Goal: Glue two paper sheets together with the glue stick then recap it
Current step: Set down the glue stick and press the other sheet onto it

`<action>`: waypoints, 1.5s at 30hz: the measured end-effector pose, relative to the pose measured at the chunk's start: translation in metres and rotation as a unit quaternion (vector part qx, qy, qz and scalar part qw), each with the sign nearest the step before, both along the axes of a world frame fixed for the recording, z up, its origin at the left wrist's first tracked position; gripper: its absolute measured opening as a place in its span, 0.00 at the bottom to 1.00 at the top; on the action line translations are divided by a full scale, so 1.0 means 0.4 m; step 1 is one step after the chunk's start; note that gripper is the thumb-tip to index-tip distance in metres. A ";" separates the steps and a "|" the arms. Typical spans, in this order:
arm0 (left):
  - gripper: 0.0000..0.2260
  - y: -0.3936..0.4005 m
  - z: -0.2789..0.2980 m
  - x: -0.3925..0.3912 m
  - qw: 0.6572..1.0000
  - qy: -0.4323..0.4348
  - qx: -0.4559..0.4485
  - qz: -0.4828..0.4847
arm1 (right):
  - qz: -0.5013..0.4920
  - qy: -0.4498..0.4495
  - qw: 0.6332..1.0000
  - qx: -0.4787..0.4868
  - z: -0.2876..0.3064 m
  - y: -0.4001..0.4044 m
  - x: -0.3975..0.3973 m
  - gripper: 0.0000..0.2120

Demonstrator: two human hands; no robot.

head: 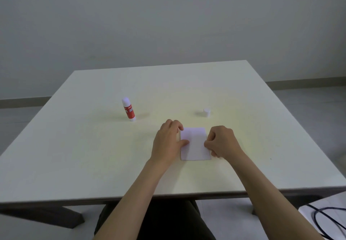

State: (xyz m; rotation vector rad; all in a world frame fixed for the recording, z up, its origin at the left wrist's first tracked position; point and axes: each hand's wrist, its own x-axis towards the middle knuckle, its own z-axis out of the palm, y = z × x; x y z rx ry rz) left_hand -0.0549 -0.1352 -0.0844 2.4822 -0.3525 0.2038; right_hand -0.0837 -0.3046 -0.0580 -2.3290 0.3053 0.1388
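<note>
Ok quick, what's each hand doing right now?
Left hand: open, fingers flat, pressing the left edge of the paper.
Right hand: curled, fingertips pinching the paper's right edge.

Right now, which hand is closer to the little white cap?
The right hand. It sits just in front of the cap, slightly to its right, at the paper's right edge. The left hand rests on the paper's left edge, farther from the cap.
</note>
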 end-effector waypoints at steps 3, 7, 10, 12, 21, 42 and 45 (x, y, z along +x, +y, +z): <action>0.16 0.017 0.001 0.020 0.989 0.000 0.094 -0.117 | 0.003 -0.002 1.000 0.001 0.000 -0.001 0.002 0.05; 0.29 0.062 -0.005 0.036 0.966 0.092 0.157 -0.185 | 0.012 -0.011 1.000 -0.002 0.000 -0.001 0.005 0.06; 0.36 0.079 -0.010 0.035 0.956 0.113 0.174 -0.207 | 0.018 -0.014 0.998 -0.064 -0.010 0.011 0.004 0.05; 0.38 0.080 -0.013 0.036 0.955 0.122 0.167 -0.211 | 0.024 -0.028 0.986 -0.163 -0.015 0.025 -0.012 0.02; 0.40 0.085 -0.025 0.035 0.957 0.116 0.151 -0.220 | 0.215 -0.263 0.887 -0.314 -0.071 0.059 -0.157 0.21; 0.39 0.095 -0.025 0.051 0.952 0.098 0.175 -0.230 | 0.277 -0.143 0.899 -0.308 -0.054 -0.078 -0.015 0.24; 0.39 0.102 -0.022 0.055 0.951 0.098 0.177 -0.232 | 0.250 -0.144 0.907 -0.306 -0.062 -0.057 -0.018 0.25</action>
